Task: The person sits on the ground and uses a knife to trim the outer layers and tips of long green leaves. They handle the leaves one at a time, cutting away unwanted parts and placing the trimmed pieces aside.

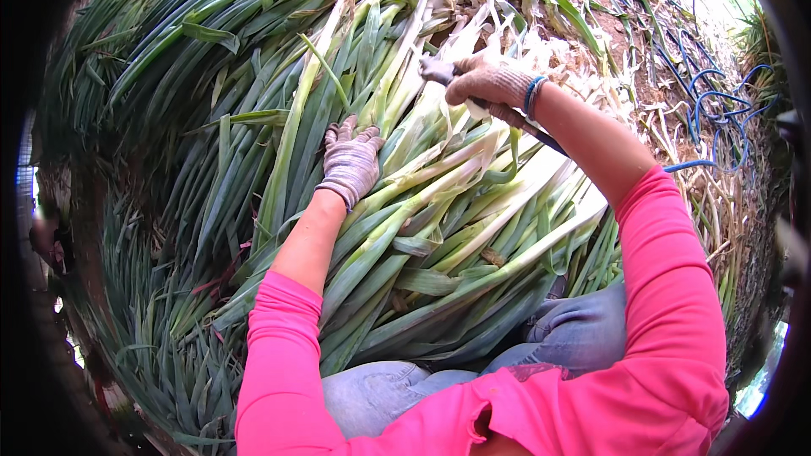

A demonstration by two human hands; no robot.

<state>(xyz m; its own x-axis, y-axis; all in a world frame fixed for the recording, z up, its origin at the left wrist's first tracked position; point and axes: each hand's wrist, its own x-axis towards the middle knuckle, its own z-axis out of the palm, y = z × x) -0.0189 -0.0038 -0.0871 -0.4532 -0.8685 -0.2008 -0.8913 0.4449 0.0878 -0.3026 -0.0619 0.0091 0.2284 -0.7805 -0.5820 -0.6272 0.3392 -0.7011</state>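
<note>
While right hand (490, 87) clenches grey-headed tool (438, 70), left hand (351, 162) lies spread, unclenched, over green onions (439, 194); too light pressing could let them slide apart.

Grey-headed tool (438, 70), upper centre: its grip is covered by your right hand (494, 84). Your left hand (351, 165), centre: palm hidden against the stalks (405, 198). Blue cord (718, 105), right: partly lost behind your arm. Your pink top (574, 409): cut off by the lower edge. Dark shape (790, 127), right rim: too blurred to name.
</note>
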